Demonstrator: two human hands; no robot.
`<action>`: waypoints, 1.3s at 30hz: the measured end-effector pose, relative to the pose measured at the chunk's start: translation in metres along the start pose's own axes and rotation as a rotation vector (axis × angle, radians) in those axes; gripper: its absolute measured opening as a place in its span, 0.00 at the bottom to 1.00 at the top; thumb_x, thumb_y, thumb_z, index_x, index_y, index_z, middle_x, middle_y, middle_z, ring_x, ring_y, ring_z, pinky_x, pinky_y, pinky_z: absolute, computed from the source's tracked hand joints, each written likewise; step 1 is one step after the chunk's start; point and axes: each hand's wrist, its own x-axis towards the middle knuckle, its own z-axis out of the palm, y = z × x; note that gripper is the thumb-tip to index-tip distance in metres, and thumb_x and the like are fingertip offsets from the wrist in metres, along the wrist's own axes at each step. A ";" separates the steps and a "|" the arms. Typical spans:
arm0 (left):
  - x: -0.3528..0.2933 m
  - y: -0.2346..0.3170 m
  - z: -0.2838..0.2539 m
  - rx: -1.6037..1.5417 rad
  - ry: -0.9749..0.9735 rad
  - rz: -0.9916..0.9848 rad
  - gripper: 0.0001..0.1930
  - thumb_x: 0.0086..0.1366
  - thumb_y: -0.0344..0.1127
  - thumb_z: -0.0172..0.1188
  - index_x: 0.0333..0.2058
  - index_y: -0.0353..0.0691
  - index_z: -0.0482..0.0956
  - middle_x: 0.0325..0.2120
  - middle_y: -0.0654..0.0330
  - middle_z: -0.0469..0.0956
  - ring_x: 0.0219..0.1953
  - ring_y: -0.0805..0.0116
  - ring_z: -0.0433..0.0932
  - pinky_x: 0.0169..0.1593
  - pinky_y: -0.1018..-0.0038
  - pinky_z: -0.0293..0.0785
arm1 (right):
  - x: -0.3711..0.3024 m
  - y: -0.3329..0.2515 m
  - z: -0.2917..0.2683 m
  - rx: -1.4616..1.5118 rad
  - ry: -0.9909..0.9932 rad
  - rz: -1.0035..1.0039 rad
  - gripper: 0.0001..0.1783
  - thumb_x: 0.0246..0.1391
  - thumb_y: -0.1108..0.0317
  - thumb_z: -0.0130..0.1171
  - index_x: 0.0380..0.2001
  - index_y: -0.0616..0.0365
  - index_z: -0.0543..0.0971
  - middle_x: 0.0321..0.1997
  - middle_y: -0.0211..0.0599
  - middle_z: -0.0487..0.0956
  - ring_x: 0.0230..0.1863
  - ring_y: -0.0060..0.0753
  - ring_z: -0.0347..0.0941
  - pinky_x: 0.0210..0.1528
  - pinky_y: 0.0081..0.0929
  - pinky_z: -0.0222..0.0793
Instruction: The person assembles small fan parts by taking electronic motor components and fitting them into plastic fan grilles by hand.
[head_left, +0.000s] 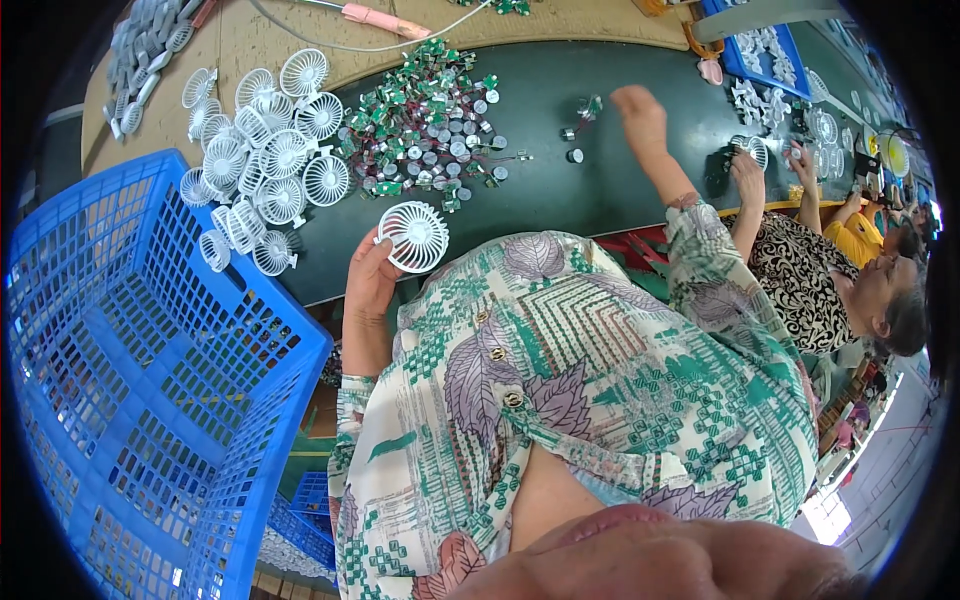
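My left hand grips a round white fan grille by its rim, at the table's near edge. Stretched out over the dark green table is my right hand; its fingers are too blurred and hidden to read. Just left of it lies a small motor with a green circuit board, and a lone silver motor sits a little nearer. A heap of wired motors and green boards covers the middle of the table. Several more white fan grilles are piled left of that heap.
A big blue plastic crate stands at my left against the table. Grey-white parts are stacked at the far left. A pink-handled tool lies at the back. On the right, a co-worker's hands work near a blue tray.
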 end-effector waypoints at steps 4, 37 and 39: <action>-0.003 0.002 0.006 -0.003 -0.021 0.017 0.18 0.56 0.25 0.47 0.47 0.31 0.64 0.39 0.53 0.72 0.41 0.63 0.74 0.43 0.67 0.74 | -0.004 -0.002 0.007 0.155 -0.116 -0.120 0.05 0.47 0.69 0.51 0.26 0.56 0.76 0.30 0.39 0.74 0.34 0.42 0.71 0.36 0.31 0.67; 0.014 0.006 0.005 0.112 -0.182 0.052 0.17 0.54 0.30 0.52 0.44 0.36 0.68 0.37 0.58 0.73 0.38 0.65 0.73 0.40 0.71 0.73 | -0.010 0.007 0.044 -0.329 -0.330 0.009 0.13 0.50 0.63 0.46 0.37 0.51 0.76 0.37 0.40 0.76 0.38 0.44 0.72 0.39 0.35 0.68; -0.008 0.018 0.024 0.009 -0.200 0.065 0.20 0.55 0.30 0.52 0.47 0.35 0.66 0.39 0.57 0.73 0.38 0.66 0.74 0.38 0.71 0.74 | -0.008 0.030 0.047 -0.103 -0.345 0.280 0.12 0.49 0.67 0.46 0.36 0.55 0.75 0.33 0.42 0.76 0.34 0.41 0.73 0.39 0.34 0.68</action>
